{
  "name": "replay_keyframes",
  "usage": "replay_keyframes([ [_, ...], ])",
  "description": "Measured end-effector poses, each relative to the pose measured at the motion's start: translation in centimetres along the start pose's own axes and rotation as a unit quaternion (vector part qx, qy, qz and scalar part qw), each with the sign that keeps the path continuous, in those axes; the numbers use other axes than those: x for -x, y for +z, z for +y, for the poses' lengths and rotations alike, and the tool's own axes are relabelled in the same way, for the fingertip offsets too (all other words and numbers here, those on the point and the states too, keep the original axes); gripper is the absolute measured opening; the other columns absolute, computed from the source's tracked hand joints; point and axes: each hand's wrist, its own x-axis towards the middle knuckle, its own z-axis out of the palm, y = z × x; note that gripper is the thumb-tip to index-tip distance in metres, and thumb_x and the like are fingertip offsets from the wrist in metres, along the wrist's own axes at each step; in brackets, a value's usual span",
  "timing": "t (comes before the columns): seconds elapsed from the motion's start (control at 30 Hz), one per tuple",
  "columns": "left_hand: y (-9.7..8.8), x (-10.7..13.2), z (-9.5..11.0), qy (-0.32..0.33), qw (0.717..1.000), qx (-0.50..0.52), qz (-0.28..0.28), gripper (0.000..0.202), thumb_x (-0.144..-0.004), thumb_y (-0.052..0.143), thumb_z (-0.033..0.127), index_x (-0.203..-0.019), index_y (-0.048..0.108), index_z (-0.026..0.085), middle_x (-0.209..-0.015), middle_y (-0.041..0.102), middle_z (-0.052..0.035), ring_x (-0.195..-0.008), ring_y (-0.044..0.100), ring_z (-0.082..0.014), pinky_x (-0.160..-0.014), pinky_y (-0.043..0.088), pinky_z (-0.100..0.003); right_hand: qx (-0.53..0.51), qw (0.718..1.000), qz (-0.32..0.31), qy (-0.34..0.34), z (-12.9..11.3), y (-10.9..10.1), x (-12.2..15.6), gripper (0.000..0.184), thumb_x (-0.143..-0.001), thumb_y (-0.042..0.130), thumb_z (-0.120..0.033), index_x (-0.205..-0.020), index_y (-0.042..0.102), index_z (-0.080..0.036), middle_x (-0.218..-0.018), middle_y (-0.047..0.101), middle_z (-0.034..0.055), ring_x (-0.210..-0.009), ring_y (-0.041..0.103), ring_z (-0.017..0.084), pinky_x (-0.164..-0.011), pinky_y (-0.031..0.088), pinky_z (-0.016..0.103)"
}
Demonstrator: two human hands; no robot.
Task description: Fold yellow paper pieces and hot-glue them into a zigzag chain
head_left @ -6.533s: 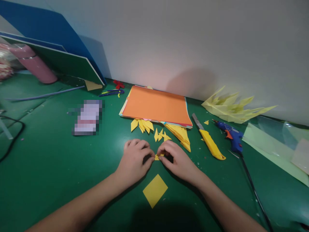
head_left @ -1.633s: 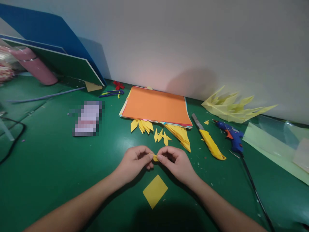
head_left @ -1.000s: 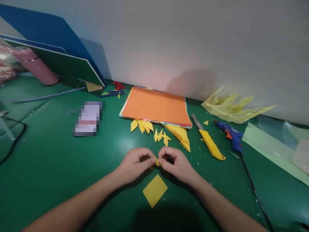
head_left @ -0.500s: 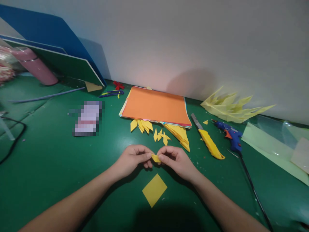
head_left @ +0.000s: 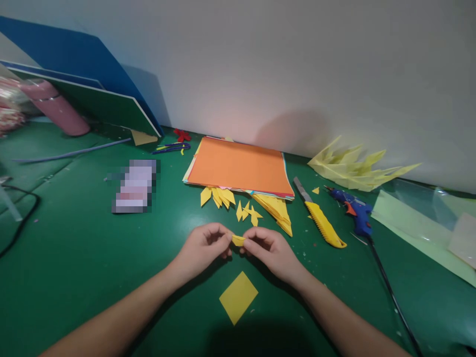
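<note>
Between my two hands is a small folded piece of yellow paper point(head_left: 238, 241). My left hand point(head_left: 208, 244) pinches its left end between thumb and forefinger. At the other end, my right hand point(head_left: 269, 249) grips it the same way. Below them a flat yellow paper square point(head_left: 238, 298) lies on the green table, one corner towards me. Just beyond my fingers are several small folded yellow paper pieces point(head_left: 254, 216). Larger yellow folded pieces point(head_left: 219, 196) and a fanned bundle of yellow paper point(head_left: 277, 213) stick out from under the coloured paper stack.
The stack of paper with an orange sheet point(head_left: 241, 163) lies near the wall. On the right are a yellow-handled craft knife point(head_left: 325, 224), a blue glue gun point(head_left: 355, 210) with its cord, and a pale yellow folded-paper piece point(head_left: 357, 166). A blurred-out phone-like object point(head_left: 136, 186) and a pink bottle point(head_left: 57, 106) are left.
The folded yellow paper has turned slightly between my fingertips and now lies more level. Both hands keep their pinch; the whole view has shifted a little.
</note>
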Motion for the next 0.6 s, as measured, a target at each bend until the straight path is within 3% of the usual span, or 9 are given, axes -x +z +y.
replay_keyframes([
  [0.2,0.4,0.4,0.0,0.011,0.997,-0.076,-0.029,0.018,-0.074,0.061,0.031,-0.067,0.062,0.015,-0.056,0.060,0.0015,-0.053,0.054,-0.0101,-0.054,0.042,-0.022,0.070,0.996,0.000,-0.046,-0.2,0.0,0.1,0.023,-0.081,0.058,-0.036,-0.066,0.060,-0.019,-0.064,0.061,0.0006,-0.062,0.055,0.013,-0.061,0.044,0.025],
  [0.33,0.4,0.2,0.1,-0.027,0.998,-0.041,-0.038,0.018,-0.074,0.063,0.030,-0.064,0.060,0.015,-0.051,0.058,0.0030,-0.046,0.051,-0.0082,-0.047,0.039,-0.019,0.017,0.999,-0.024,-0.020,-0.2,-0.2,0.2,0.026,-0.081,0.060,-0.040,-0.065,0.060,-0.019,-0.064,0.061,0.0007,-0.063,0.055,0.014,-0.062,0.044,0.026],
  [0.47,0.1,-0.1,0.4,-0.070,0.997,0.001,-0.039,0.022,-0.075,0.063,0.032,-0.063,0.059,0.014,-0.052,0.061,0.0020,-0.036,0.043,-0.0040,-0.037,0.028,-0.015,-0.059,0.998,-0.005,-0.010,0.4,-0.3,0.1,0.028,-0.084,0.056,-0.045,-0.074,0.060,-0.019,-0.065,0.058,-0.0006,-0.060,0.054,0.013,-0.061,0.046,0.026],
  [0.6,-0.1,-0.1,0.6,-0.097,0.994,0.044,-0.016,0.025,-0.078,0.061,0.031,-0.062,0.057,0.013,-0.051,0.060,0.0022,-0.035,0.044,-0.0029,-0.034,0.027,-0.014,-0.056,0.994,0.062,-0.075,1.0,-0.1,0.2,0.017,-0.085,0.055,-0.039,-0.093,0.053,-0.024,-0.083,0.057,0.0000,-0.065,0.057,0.012,-0.063,0.049,0.026],
])
